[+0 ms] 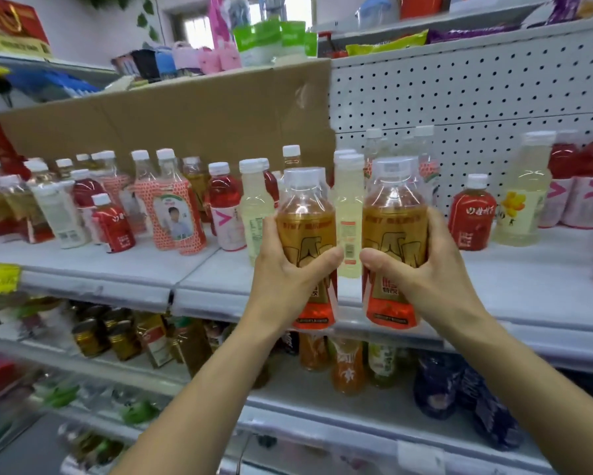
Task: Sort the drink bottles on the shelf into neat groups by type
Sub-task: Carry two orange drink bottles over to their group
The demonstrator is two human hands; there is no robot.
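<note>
I hold two matching amber drink bottles with gold and orange labels upright in front of the white shelf (514, 282). My left hand (284, 272) grips the left amber bottle (305, 214) and my right hand (421, 269) grips the right amber bottle (394, 214). Both bottles hang in the air, side by side, just off the shelf's front edge. Between them, on the shelf behind, stands a pale yellow bottle (348, 207). Mixed bottles crowd the shelf's left part, among them a red drink bottle (224, 204) and a bottle with an orange-patterned label (176, 214).
On the right of the shelf stand a small red-labelled bottle (473, 214), a tall pale yellow bottle (524, 200) and red bottles with white labels (583, 186). A cardboard sheet (171, 121) and white pegboard (476, 90) back the shelf. A lower shelf (288, 382) holds more bottles.
</note>
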